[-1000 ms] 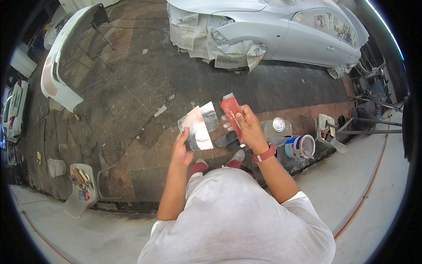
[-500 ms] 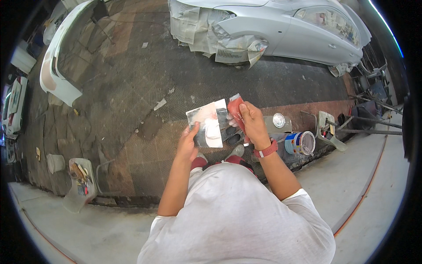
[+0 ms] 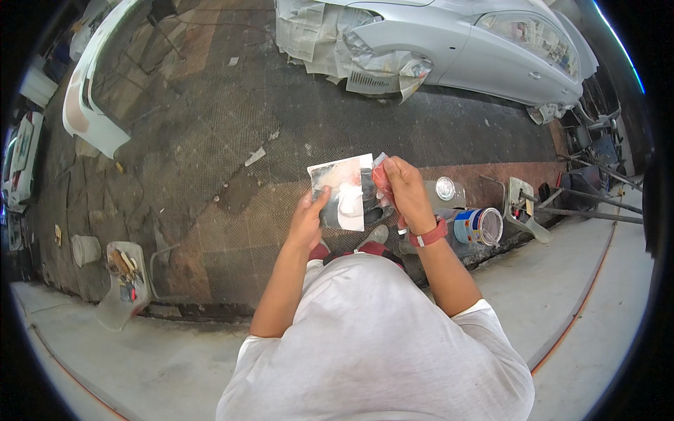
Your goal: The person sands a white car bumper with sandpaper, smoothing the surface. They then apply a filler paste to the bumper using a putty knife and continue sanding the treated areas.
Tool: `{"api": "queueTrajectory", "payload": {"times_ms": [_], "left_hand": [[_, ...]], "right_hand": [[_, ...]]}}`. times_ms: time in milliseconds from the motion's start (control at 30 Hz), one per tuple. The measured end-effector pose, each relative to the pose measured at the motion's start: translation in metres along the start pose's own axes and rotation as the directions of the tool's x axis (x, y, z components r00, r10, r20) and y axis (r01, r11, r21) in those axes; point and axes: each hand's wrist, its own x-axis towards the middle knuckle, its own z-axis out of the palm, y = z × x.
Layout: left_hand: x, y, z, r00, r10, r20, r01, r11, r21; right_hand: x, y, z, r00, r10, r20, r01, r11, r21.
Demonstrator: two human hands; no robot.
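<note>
My left hand point(image 3: 307, 221) grips a flat mixing board point(image 3: 335, 177) by its left edge, thumb on top. The board is smeared with black, grey and pinkish stains, and a white lump of putty point(image 3: 349, 201) sits toward its right side. Just beyond the board's right edge, my right hand point(image 3: 409, 191) is closed around a soft red tube point(image 3: 382, 179), whose pale flat end points up and away from me. Fingers hide much of the tube. Whether it touches the board, I cannot tell.
A silver car point(image 3: 449, 49) masked with newspaper stands ahead. A white bumper point(image 3: 83, 119) is at far left. To my right are a blue-labelled can point(image 3: 477, 227), a round lid point(image 3: 445, 188) and a chair point(image 3: 521, 203); a tool-laden chair point(image 3: 144, 270) is at left.
The board has shifted slightly right and closer to the tube. My right hand has turned and covers more of the tube. The white strip along the board's right edge looks narrower.
</note>
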Motion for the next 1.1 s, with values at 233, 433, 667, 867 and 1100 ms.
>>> {"api": "queueTrajectory", "payload": {"times_ms": [233, 433, 667, 867, 1100], "left_hand": [[0.005, -0.006, -0.003, 1.0, 0.002, -0.015, -0.002, 0.999, 0.033], [0.004, -0.005, 0.0, 1.0, 0.018, -0.005, -0.018, 0.998, 0.058], [0.01, -0.014, -0.001, 0.999, 0.032, -0.022, -0.031, 0.999, 0.032], [0.009, -0.011, 0.002, 0.999, 0.042, -0.016, -0.04, 0.995, 0.09], [0.01, -0.01, 0.006, 0.999, 0.031, -0.008, -0.03, 0.995, 0.1]], "right_hand": [[0.001, -0.004, -0.001, 0.999, -0.019, 0.042, 0.028, 0.973, -0.227], [0.005, -0.005, 0.005, 0.982, -0.183, 0.041, 0.184, 0.892, -0.413], [-0.002, -0.018, -0.002, 0.947, -0.28, 0.156, 0.317, 0.737, -0.597], [-0.002, -0.02, -0.001, 0.943, -0.272, 0.191, 0.33, 0.701, -0.632], [0.0, -0.016, -0.001, 0.931, -0.293, 0.216, 0.361, 0.67, -0.649]]}}
